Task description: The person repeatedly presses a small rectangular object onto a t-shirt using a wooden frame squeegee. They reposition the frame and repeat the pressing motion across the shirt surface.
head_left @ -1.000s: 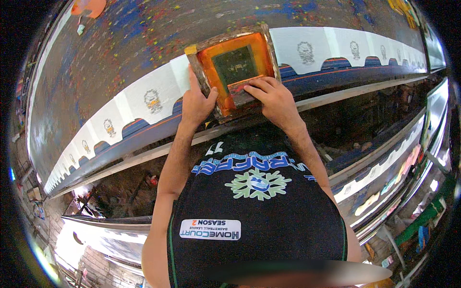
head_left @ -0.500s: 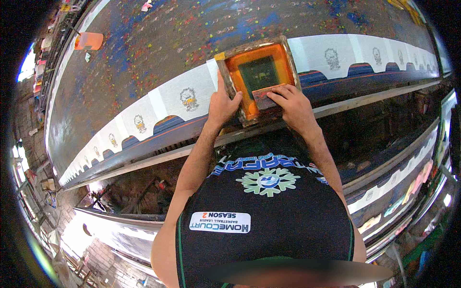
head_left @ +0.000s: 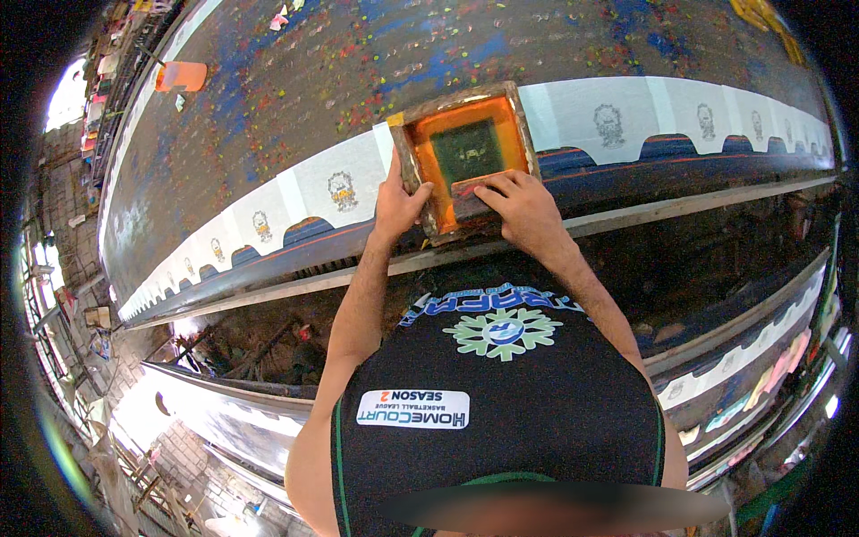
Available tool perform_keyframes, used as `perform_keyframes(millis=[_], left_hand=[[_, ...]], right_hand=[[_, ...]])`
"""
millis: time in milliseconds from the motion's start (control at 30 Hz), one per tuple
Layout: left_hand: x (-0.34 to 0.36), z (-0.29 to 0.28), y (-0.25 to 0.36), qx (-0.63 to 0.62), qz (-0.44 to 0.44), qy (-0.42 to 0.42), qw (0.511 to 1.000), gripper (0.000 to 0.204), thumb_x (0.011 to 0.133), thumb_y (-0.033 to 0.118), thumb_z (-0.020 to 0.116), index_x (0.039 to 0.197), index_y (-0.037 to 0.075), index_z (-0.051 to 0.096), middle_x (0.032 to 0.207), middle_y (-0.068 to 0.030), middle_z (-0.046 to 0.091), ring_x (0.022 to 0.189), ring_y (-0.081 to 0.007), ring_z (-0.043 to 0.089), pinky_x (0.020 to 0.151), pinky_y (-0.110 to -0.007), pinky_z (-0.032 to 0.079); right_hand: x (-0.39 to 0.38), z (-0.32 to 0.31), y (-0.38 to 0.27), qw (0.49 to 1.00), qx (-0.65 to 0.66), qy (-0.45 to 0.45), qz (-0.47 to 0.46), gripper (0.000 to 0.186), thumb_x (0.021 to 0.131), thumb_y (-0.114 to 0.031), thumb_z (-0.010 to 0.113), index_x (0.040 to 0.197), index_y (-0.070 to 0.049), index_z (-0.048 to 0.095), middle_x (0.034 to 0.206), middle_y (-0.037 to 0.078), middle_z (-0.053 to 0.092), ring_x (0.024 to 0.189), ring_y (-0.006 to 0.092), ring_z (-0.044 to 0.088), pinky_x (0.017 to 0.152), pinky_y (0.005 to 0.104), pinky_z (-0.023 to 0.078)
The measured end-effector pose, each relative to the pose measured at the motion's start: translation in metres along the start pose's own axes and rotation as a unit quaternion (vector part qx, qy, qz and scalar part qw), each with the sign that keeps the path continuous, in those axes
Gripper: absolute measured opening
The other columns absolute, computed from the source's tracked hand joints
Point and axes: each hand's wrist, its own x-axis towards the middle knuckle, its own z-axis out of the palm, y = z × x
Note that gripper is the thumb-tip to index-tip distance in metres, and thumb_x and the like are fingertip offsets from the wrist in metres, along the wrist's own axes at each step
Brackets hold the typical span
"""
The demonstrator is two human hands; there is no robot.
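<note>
A square screen-printing frame [head_left: 522,134] with an orange border and dark green middle lies on a strip of white cut panels [head_left: 649,116], printed with small grey motifs, some partly yellow. My left hand [head_left: 398,201] grips the frame's left side, index finger stretched up along it and thumb on its edge. My right hand [head_left: 523,206] holds a dark, reddish-stained squeegee [head_left: 469,193] flat-edged across the lower part of the screen's inside, fingertips pressed on it. The underside of the frame and some of my fingers are hidden.
A long paint-speckled table [head_left: 295,80] curves across the top, with an orange container [head_left: 182,76] at far left and pink scraps [head_left: 279,20] beyond. Its front rail [head_left: 617,210] runs behind my body. Another table [head_left: 747,349] with white pieces lies lower right.
The whole view has shifted, with the table and orange container now lower in the picture. Both hands stay on the frame and squeegee, with little visible movement relative to them.
</note>
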Motion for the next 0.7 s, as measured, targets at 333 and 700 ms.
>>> perform_keyframes(millis=[333,700], left_hand=[[0.001,-0.002,0.0,0.097,0.029,-0.008,0.995,0.11,0.093,0.031,0.077,0.175,0.0,0.011,0.085,-0.0284,0.077,0.073,-0.0449,0.077,0.067,-0.053,0.061],[-0.003,-0.004,0.017,0.136,0.006,-0.021,0.99,0.109,0.095,0.032,0.073,0.174,-0.001,0.005,0.089,-0.0369,0.075,0.083,-0.0565,0.075,0.078,-0.059,0.062]], right_hand=[[0.006,-0.007,-0.003,0.999,-0.031,-0.032,-0.01,0.056,0.078,0.002,0.075,0.133,-0.008,0.073,0.131,0.009,0.071,0.122,0.0341,0.066,0.106,0.0463,0.057],[0.059,-0.017,0.024,0.999,0.001,0.004,-0.033,0.047,0.086,0.002,0.068,0.13,-0.012,0.076,0.125,0.011,0.076,0.118,0.0353,0.069,0.1,0.0472,0.058]])
